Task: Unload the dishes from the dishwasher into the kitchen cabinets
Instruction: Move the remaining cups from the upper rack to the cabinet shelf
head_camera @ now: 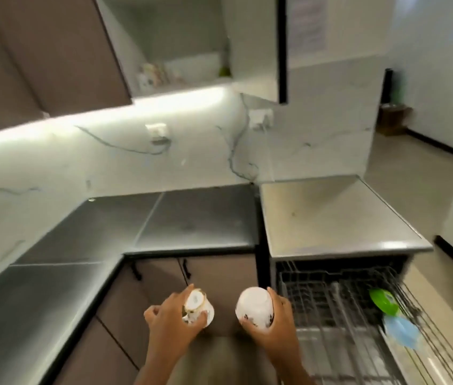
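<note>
**Two cups out, cabinet next**

Left hand (170, 315) gripping patterned cup (198, 304); right hand (274, 319) gripping white cup (253, 306), both at 6 o'clock. Open cabinet (186, 65) at 12. Lift level, shelve one at a time, avoid clinking.

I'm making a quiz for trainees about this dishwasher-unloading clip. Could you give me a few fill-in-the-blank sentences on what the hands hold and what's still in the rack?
1. Each of the two hands holds a white ____.
2. The dishwasher rack stands to the ____ of the right hand.
3. In the rack, a ____ plate lies just above a blue plate.
4. The left hand holds its cup in front of the brown lower ____.

Missing words: cup; right; green; cabinets
</note>
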